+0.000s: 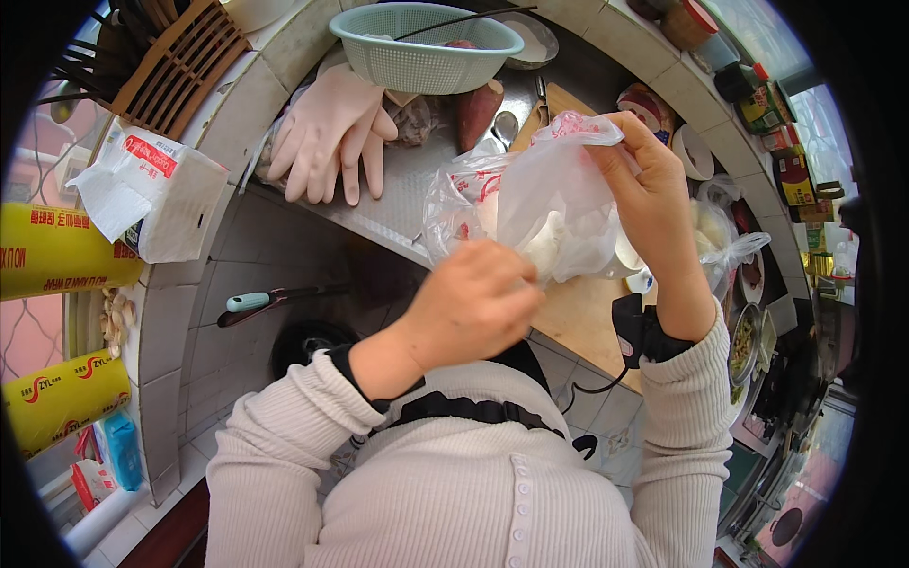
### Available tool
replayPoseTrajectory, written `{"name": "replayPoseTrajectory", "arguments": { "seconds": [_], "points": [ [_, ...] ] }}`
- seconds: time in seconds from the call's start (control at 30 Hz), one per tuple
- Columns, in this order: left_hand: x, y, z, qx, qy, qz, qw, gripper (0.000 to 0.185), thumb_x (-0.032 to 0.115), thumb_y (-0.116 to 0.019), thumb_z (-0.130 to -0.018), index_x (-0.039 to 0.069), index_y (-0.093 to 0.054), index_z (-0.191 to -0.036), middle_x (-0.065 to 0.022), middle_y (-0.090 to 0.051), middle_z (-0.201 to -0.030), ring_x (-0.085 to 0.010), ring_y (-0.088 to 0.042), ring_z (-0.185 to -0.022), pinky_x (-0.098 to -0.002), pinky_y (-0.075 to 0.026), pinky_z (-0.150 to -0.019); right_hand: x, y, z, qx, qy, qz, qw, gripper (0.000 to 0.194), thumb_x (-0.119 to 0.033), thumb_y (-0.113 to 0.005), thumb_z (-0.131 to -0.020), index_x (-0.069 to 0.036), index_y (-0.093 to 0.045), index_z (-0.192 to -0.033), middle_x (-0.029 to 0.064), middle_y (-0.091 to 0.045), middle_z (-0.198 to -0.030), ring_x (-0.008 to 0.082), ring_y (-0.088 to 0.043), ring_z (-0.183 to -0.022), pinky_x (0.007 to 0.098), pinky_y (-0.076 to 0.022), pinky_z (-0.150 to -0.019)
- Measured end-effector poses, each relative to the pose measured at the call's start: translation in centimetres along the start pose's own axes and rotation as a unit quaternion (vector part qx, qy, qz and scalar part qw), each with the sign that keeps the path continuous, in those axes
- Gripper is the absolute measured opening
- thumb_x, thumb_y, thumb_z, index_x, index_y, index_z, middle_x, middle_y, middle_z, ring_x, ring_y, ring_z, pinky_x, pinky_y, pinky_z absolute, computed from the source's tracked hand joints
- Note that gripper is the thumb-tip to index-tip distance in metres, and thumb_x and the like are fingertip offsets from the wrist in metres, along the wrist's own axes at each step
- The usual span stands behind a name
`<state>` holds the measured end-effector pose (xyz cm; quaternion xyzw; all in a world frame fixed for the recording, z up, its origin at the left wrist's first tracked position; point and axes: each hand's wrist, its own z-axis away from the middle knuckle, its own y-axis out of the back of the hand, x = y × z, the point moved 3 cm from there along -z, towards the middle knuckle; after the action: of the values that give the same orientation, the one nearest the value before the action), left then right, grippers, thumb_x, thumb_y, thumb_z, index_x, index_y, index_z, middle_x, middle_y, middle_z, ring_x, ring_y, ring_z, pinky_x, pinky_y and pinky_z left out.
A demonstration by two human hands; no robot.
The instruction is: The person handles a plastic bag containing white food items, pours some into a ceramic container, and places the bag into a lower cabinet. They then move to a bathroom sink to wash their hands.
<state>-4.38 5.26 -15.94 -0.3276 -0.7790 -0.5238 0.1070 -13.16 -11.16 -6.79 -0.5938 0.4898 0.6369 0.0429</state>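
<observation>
A thin translucent plastic bag (561, 184) with a red print hangs from my right hand (650, 184), which pinches its upper edge between thumb and fingers. Through the film shows a whitish lump (545, 245), whose kind I cannot tell. Close in front of the bag's lower left side is my left hand (472, 302), blurred and with curled fingers. Whether it grips anything is hidden. Behind the bag lies a clear plastic wrapper (454, 206) with red printing. Below them a wooden cutting board (586, 334) lies on the counter.
A pale green colander (426, 60), pink rubber gloves (334, 135), a sweet potato (477, 117) and a metal spoon (505, 128) occupy the metal counter's back. Jars (689, 25) line the right ledge. A knife-like tool with a light-blue handle (247, 302) sits lower left.
</observation>
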Motion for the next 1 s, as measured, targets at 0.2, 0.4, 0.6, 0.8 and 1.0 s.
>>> {"name": "replayPoseTrajectory", "arguments": {
  "seconds": [0.2, 0.4, 0.6, 0.8, 1.0],
  "points": [
    [2.3, -7.9, -0.4, -0.219, -0.025, -0.331, 0.917, 0.041, 0.021, -0.050, -0.081, -0.002, -0.056, -0.115, -0.0150, -0.050, -0.125, -0.0267, -0.037, -0.124, -0.0412, -0.024, -0.104, -0.4, 0.5, -0.5, 0.003, 0.070, 0.019, 0.997, 0.013, -0.007, -0.057, -0.084, -0.002, -0.058, -0.096, 0.0082, -0.062, -0.075, 0.0153, -0.054, -0.062, 0.0250, -0.0438, -0.060],
    [2.1, -10.6, 0.4, -0.309, -0.102, -0.383, 0.865, 0.047, 0.024, -0.045, -0.085, -0.002, -0.051, -0.123, -0.0141, -0.046, -0.130, -0.0291, -0.032, -0.127, -0.0509, -0.009, -0.110, 0.0, 0.9, -1.0, -0.009, 0.075, 0.070, 0.995, 0.015, -0.009, -0.059, -0.082, 0.000, -0.055, -0.094, 0.0128, -0.057, -0.071, 0.0223, -0.048, -0.059, 0.0279, -0.0422, -0.058],
    [2.0, -12.5, -0.4, -0.320, -0.071, -0.417, 0.848, 0.049, 0.025, -0.044, -0.084, -0.001, -0.049, -0.125, -0.0112, -0.045, -0.129, -0.0292, -0.033, -0.126, -0.0527, -0.006, -0.111, 0.3, 0.5, -1.2, -0.015, 0.079, 0.041, 0.996, 0.016, -0.010, -0.060, -0.082, 0.001, -0.054, -0.093, 0.0135, -0.056, -0.071, 0.0217, -0.047, -0.059, 0.0277, -0.0420, -0.058],
    [1.1, -11.9, -0.1, -0.182, -0.001, -0.260, 0.948, 0.048, 0.021, -0.046, -0.084, -0.004, -0.046, -0.125, -0.0131, -0.048, -0.124, -0.0286, -0.038, -0.122, -0.0490, -0.010, -0.112, 0.4, 1.0, -1.3, -0.017, 0.100, 0.035, 0.994, 0.016, -0.010, -0.060, -0.083, 0.001, -0.054, -0.093, 0.0134, -0.055, -0.071, 0.0191, -0.046, -0.058, 0.0267, -0.0420, -0.058],
    [1.4, -8.3, -0.7, -0.092, 0.142, 0.062, 0.984, 0.045, 0.016, -0.050, -0.087, -0.004, -0.043, -0.127, -0.0182, -0.046, -0.126, -0.0324, -0.043, -0.116, -0.0463, -0.026, -0.104, -0.1, 1.5, -2.2, -0.041, 0.102, 0.079, 0.991, 0.016, -0.012, -0.059, -0.084, 0.001, -0.055, -0.092, 0.0131, -0.053, -0.067, 0.0173, -0.043, -0.056, 0.0263, -0.0416, -0.056]
  ]
}}
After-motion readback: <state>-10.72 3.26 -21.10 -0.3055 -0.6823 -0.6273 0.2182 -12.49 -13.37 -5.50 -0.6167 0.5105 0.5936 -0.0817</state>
